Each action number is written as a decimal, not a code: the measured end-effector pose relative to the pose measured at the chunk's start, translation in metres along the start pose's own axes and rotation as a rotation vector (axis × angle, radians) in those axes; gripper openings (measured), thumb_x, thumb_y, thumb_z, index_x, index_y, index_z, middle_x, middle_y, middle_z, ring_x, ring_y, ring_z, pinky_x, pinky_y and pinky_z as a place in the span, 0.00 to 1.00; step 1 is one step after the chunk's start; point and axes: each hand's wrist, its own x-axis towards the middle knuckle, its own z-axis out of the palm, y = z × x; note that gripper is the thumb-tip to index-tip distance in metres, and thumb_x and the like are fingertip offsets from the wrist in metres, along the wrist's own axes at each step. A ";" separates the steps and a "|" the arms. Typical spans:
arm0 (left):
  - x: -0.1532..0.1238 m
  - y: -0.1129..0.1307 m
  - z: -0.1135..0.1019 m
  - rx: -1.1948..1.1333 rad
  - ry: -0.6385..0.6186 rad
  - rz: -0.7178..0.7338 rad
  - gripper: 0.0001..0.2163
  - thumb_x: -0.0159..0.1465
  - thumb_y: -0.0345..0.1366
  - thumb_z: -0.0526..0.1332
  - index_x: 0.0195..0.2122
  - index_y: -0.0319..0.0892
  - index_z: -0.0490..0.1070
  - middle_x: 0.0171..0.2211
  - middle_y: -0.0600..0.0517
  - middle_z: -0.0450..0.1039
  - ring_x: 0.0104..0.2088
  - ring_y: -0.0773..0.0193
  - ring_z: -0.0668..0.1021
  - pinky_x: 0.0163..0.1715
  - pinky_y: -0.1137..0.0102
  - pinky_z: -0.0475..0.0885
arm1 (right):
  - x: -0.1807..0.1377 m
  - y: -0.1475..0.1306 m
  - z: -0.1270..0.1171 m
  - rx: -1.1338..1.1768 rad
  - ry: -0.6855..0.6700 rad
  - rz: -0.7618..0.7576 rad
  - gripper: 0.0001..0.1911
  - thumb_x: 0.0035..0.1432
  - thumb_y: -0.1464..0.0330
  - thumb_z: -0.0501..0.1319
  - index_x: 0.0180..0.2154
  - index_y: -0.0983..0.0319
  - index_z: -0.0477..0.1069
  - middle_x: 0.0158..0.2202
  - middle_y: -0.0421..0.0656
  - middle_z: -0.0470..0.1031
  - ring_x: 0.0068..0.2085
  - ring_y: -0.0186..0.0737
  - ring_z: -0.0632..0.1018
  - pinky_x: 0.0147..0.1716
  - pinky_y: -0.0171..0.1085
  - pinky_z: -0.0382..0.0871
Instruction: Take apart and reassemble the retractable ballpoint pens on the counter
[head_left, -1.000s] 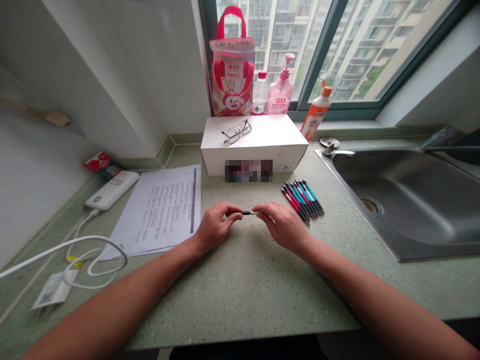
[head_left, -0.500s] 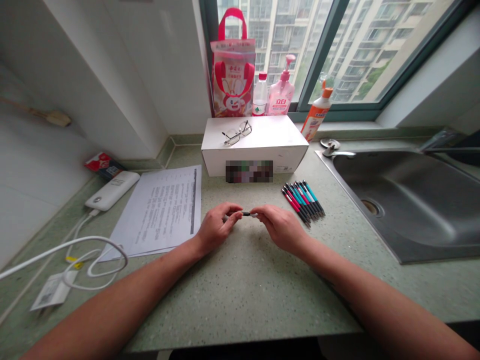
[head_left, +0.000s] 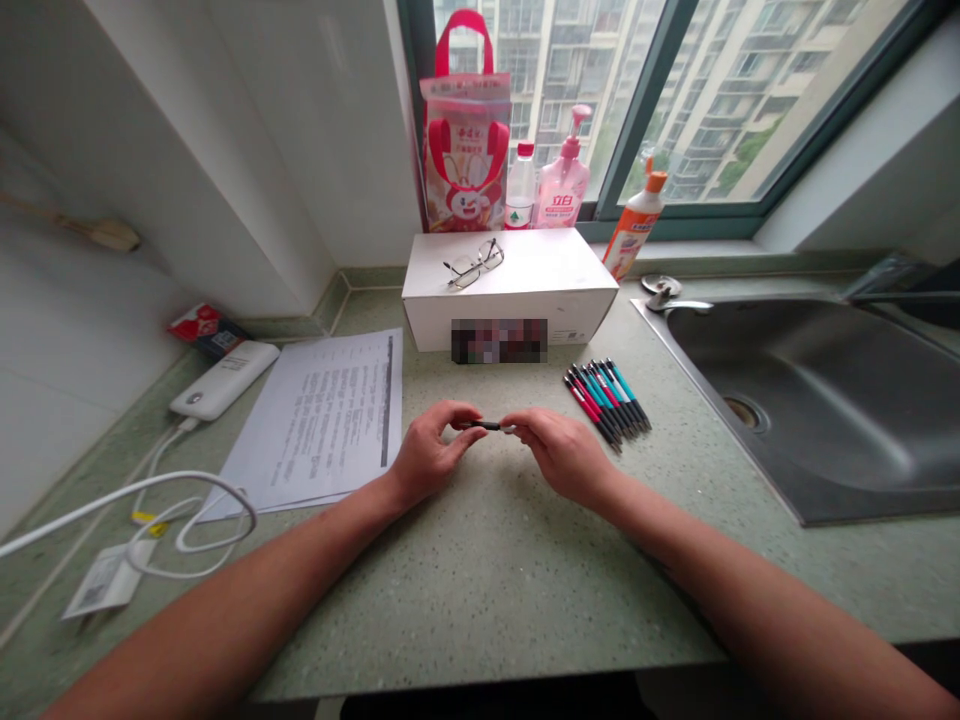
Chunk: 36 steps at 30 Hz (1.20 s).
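Forearms fill the bottom of my feed and meet at the centre of the frame, where the left hand and the right hand each pinch one end of a dark pen. It lies level between the fingertips, just above the countertop, and both grips are closed on it. Only a short stretch of barrel shows between them. I judge the step to be the working of this one pen at its ends, though I cannot tell from here whether it is twisted or pulled. Any further move on it calls for two steady pinches and small, opposed finger motions, since the barrel is thin and little of it is exposed.

Right of the hands, near but apart, a row of pens in red, teal and black lies side by side. Left of centre, printed sheets lie flat, with a white power bank beyond their upper left corner and a white cable looping toward the lower left edge. The surface is speckled green stone, with a steel sink set into it at the right.

Farther back, a white box carries a pair of glasses on its lid. Behind it stand a red-and-white bag, a water bottle, a pink pump bottle and an orange-capped bottle, before a window facing apartment blocks.
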 end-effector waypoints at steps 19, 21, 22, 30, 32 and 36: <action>0.000 0.000 -0.001 -0.017 -0.021 -0.022 0.06 0.67 0.38 0.64 0.39 0.42 0.75 0.33 0.51 0.79 0.33 0.63 0.79 0.36 0.68 0.75 | 0.001 -0.001 -0.001 0.018 0.011 -0.014 0.12 0.72 0.70 0.52 0.47 0.62 0.74 0.40 0.47 0.82 0.40 0.41 0.81 0.38 0.39 0.74; 0.000 -0.001 -0.001 -0.001 -0.022 0.005 0.06 0.67 0.38 0.65 0.37 0.42 0.76 0.32 0.51 0.78 0.33 0.63 0.79 0.37 0.68 0.75 | 0.000 -0.001 -0.001 0.014 0.010 -0.005 0.12 0.71 0.70 0.52 0.46 0.62 0.74 0.40 0.47 0.82 0.40 0.41 0.82 0.39 0.39 0.74; 0.000 -0.001 -0.001 0.002 -0.009 0.022 0.06 0.66 0.38 0.65 0.37 0.42 0.76 0.33 0.50 0.78 0.34 0.63 0.78 0.37 0.67 0.75 | 0.000 -0.001 -0.001 0.014 0.013 0.002 0.12 0.71 0.70 0.52 0.45 0.62 0.74 0.39 0.47 0.82 0.40 0.41 0.82 0.38 0.39 0.74; 0.000 0.001 -0.001 -0.002 -0.017 0.049 0.05 0.67 0.37 0.65 0.36 0.42 0.76 0.32 0.51 0.78 0.34 0.62 0.79 0.38 0.67 0.75 | 0.000 -0.001 0.000 0.025 0.007 0.008 0.12 0.72 0.67 0.52 0.44 0.62 0.74 0.38 0.47 0.82 0.38 0.40 0.81 0.38 0.39 0.73; 0.000 0.000 -0.001 -0.010 0.008 0.052 0.05 0.66 0.37 0.66 0.39 0.42 0.76 0.35 0.50 0.79 0.35 0.62 0.79 0.39 0.67 0.75 | 0.000 -0.001 0.000 0.032 0.006 0.022 0.13 0.72 0.67 0.52 0.45 0.62 0.74 0.39 0.47 0.82 0.38 0.40 0.81 0.37 0.38 0.73; 0.001 -0.002 0.000 0.000 -0.026 -0.003 0.05 0.67 0.37 0.64 0.40 0.42 0.77 0.34 0.51 0.80 0.33 0.63 0.80 0.35 0.69 0.74 | 0.000 0.000 0.000 0.032 0.001 0.027 0.12 0.72 0.67 0.52 0.45 0.61 0.74 0.40 0.47 0.82 0.39 0.40 0.81 0.39 0.39 0.73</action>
